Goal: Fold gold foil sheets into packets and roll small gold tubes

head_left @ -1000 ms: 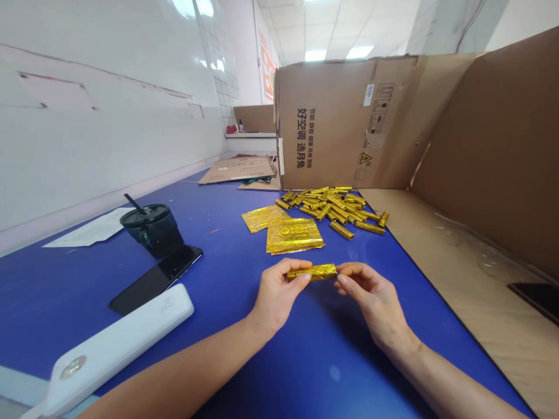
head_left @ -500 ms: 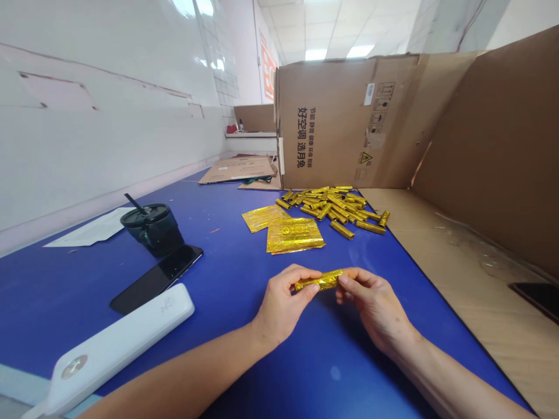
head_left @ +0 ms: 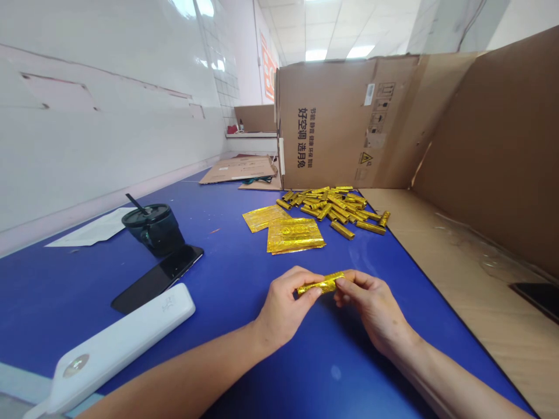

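Observation:
A roll of gold foil paper is held level above the blue table, pinched at both ends. My left hand is closed on its left end, thumb in front and fingers behind. At the other end, my right hand grips it between thumb and fingers. Beyond the hands lies a stack of flat gold foil sheets, with another gold sheet partly under it. Behind and to the right is a loose pile of rolled gold foil pieces.
On the left are a dark lidded mug with a straw, a black phone, a long white device and white paper. A large cardboard box borders the back and right. Flattened cardboard lies behind.
Both hands still hold the roll, which has shifted very slightly. My right thumb sits a little further left along it. The sheets and the pile have not moved.

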